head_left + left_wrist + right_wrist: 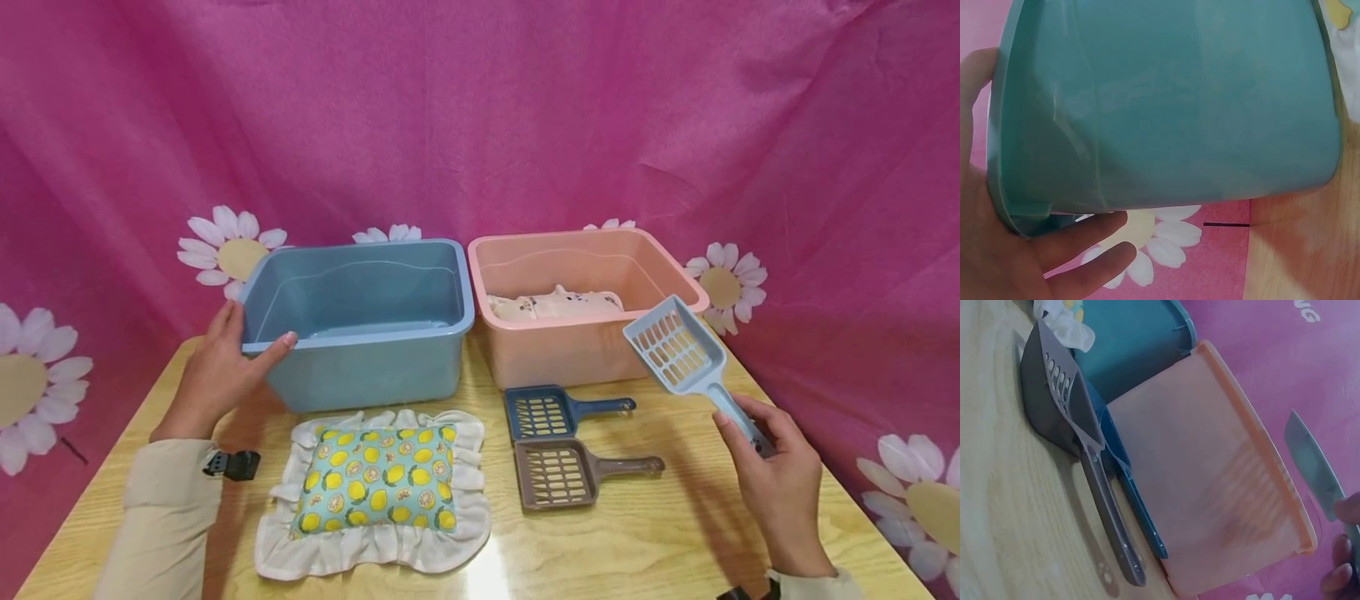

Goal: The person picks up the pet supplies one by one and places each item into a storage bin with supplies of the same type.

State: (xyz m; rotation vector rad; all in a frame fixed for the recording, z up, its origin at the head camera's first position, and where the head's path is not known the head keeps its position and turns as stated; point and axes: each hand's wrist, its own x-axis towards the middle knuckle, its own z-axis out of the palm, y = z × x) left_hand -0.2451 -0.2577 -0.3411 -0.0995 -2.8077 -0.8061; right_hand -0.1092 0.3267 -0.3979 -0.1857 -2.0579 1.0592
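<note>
My left hand grips the front left corner of an open blue litter box, thumb over its front rim and fingers along its left side. In the left wrist view, spread fingers lie beside the wall of that blue litter box. My right hand holds a light blue slotted litter scoop by its handle. This scoop is raised, its head overlapping the front right corner of the pink litter box. Only fingertips and part of the light blue scoop show in the right wrist view.
A dark blue scoop and a brown scoop lie before the pink box, handles to the right. A white-ruffled lemon-print pillow lies before the blue box. Inside the pink box is a pale printed cloth item. Pink curtain hangs behind.
</note>
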